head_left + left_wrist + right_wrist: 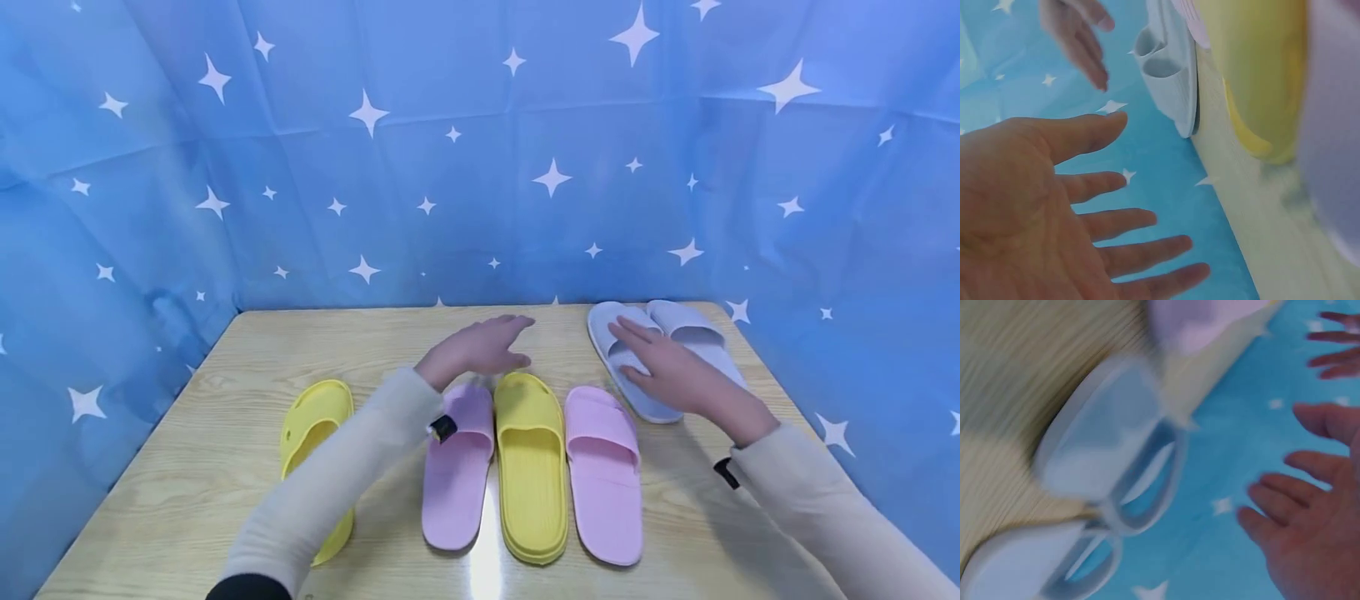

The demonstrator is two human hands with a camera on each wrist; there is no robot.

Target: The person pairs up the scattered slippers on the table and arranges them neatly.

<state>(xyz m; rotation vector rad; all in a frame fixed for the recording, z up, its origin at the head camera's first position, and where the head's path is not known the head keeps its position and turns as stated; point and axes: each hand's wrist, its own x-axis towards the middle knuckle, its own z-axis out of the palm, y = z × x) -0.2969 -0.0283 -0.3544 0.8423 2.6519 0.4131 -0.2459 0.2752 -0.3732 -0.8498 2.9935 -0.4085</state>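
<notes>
My left hand (480, 346), fingers spread and straight in the left wrist view, hovers above the toe ends of a pink slipper (455, 500) and a yellow slipper (532, 483). Nothing is in its palm. Over a pair of pale white slippers at the back right, my right hand (678, 371) hangs with loosely extended fingers and holds nothing. It overlaps the left slipper of that pair (609, 321); the other white slipper (681, 315) lies beside it. A second pink slipper (606, 500) lies right of the middle yellow one. My left sleeve partly hides another yellow slipper (318, 412).
All the slippers lie on a light wooden table (187, 467). A blue curtain (465, 208) with white stars stands behind the table and along both sides. The far table edge runs just behind the white pair.
</notes>
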